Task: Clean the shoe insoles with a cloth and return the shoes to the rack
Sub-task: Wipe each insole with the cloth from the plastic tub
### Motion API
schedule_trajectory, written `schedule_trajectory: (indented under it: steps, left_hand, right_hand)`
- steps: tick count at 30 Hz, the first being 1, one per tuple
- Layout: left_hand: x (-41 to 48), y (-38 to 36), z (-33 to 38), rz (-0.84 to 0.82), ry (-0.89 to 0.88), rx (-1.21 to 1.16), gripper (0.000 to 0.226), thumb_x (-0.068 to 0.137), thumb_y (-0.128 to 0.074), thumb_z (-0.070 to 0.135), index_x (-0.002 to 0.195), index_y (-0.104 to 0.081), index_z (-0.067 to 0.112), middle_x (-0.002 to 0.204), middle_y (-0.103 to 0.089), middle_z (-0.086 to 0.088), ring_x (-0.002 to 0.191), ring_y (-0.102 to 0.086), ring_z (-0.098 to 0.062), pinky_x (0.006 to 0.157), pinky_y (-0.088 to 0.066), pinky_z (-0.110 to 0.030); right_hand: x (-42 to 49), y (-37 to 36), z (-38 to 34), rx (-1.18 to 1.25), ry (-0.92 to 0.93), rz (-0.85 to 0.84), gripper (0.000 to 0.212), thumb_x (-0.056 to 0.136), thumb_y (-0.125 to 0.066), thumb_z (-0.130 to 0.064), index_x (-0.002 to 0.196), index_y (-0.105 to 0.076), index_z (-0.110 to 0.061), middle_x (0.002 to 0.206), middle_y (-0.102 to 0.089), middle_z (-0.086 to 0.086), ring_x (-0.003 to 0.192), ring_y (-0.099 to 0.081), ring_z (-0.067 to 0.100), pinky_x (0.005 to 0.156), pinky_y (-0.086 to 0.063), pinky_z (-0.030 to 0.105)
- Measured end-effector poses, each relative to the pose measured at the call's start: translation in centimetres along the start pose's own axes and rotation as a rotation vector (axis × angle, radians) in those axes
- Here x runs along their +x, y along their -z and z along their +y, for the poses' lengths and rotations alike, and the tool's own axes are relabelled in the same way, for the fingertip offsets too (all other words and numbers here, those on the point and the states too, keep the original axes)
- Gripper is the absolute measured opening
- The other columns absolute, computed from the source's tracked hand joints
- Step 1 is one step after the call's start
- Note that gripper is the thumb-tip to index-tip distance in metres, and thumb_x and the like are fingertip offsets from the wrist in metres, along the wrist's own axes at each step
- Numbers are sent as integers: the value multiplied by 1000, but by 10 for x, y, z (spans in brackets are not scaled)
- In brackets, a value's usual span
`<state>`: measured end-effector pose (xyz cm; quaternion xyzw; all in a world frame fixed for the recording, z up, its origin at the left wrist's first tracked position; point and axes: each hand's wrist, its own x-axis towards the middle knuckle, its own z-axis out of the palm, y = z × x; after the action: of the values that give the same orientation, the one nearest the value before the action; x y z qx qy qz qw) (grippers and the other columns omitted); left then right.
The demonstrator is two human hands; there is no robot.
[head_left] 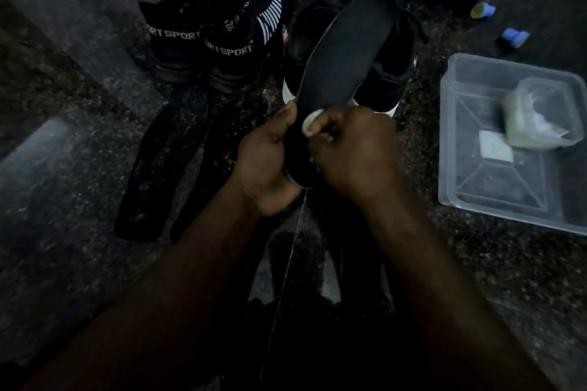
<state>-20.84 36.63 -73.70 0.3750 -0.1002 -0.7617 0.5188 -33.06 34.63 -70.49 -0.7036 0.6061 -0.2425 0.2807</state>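
Centre frame: left hand (266, 165) grips the heel of a long black foam insole (343, 51); right hand (352, 149) pinches a small white cloth (309, 122) against it.

A black insole (346, 51), black shoes (203, 44) with white stripes and lettering, a white cloth (310, 124), speckled dark floor (476, 263), a clear tub (505, 143).

Centre of frame: the left hand (266, 162) grips the heel end of a black insole (346, 51), which angles up toward the upper right. The right hand (352, 149) pinches a white cloth (309, 122) against the insole, just beside the left thumb.

Behind the insole: black-and-white shoes (394, 73).

Upper left: black "SPORT" shoes (206, 47).

Centre left: two dark insoles (165, 168) flat on the speckled floor (79, 263).

Right edge: a clear plastic tub (451, 149) holding a smaller container (540, 114).
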Motion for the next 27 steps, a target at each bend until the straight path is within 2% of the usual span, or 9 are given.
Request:
schedule_trajectory:
  steps: [3, 7, 10, 13, 17, 19, 23, 25, 27]
  left_hand:
    - [-2, 2, 4, 2, -23, 2, 54, 109, -37, 37, 146, -51, 1, 136, -63, -17, 120, -66, -25, 110, -49, -38]
    - [-5, 1, 9, -2, -11, 24, 51, 107, -43, 41, 144, -57, 10, 136, -67, -11, 119, -68, -24, 103, -51, -36]
    - [-2, 4, 14, -7, 4, 54, 49, 103, -46, 47, 123, -67, 8, 113, -75, -9, 105, -71, -20, 100, -50, -31]
    - [-2, 5, 15, -19, -22, -1, 48, 106, -43, 46, 116, -71, 8, 114, -73, -12, 106, -71, -23, 100, -53, -35]
    - [-2, 2, 7, -75, -27, -12, 53, 109, -38, 39, 151, -48, 8, 152, -51, -18, 131, -55, -30, 113, -43, -42]
    - [-1, 0, 2, -55, -15, 12, 50, 110, -37, 38, 149, -49, 7, 145, -57, -17, 125, -59, -29, 108, -48, -40]
    - [-2, 1, -1, -15, 1, 43, 40, 110, -37, 38, 118, -62, 8, 97, -75, -11, 88, -74, -19, 76, -60, -29]
    - [-5, 1, 3, 15, -20, 58, 49, 110, -37, 38, 141, -54, 5, 116, -73, -14, 102, -73, -22, 83, -61, -31]
    - [-4, 3, 4, 9, -29, 33, 52, 111, -37, 37, 154, -44, 9, 146, -58, -15, 131, -60, -27, 105, -53, -37]
  right_hand:
    - [-2, 2, -7, -64, 19, -239, 9, 77, -74, -21, 70, -72, -27, 75, -76, -5, 75, -72, 11, 74, -56, 26]
    - [-4, 8, -11, 239, -45, -405, 9, 80, -76, -8, 77, -76, -17, 64, -74, 0, 57, -71, 10, 60, -57, 25]
    - [-3, 0, -13, 354, -65, -316, 9, 82, -78, -10, 80, -76, -19, 68, -74, 0, 57, -69, 10, 59, -55, 28]
    - [-1, 1, -11, 426, -108, -129, 6, 84, -78, -13, 86, -77, -19, 70, -74, -4, 57, -68, 6, 59, -52, 24]
    - [7, 12, 1, 317, -130, 273, 7, 84, -75, -24, 90, -78, -26, 79, -75, -12, 69, -72, 3, 70, -62, 31]
    - [5, 7, 1, 290, -87, 206, 7, 84, -74, -23, 89, -78, -27, 79, -75, -13, 71, -71, 0, 72, -62, 28]
    - [-1, -3, -7, 148, -4, -26, 10, 83, -74, -21, 79, -76, -29, 69, -72, -16, 65, -66, -4, 64, -48, 9]
    - [-3, 0, -14, 52, 31, -198, 11, 82, -75, -21, 76, -75, -30, 62, -66, -17, 59, -61, -6, 62, -45, 6]
    - [-4, 8, -18, -33, 47, -359, 6, 81, -77, -21, 77, -76, -25, 61, -66, -14, 56, -61, -4, 67, -52, 11]
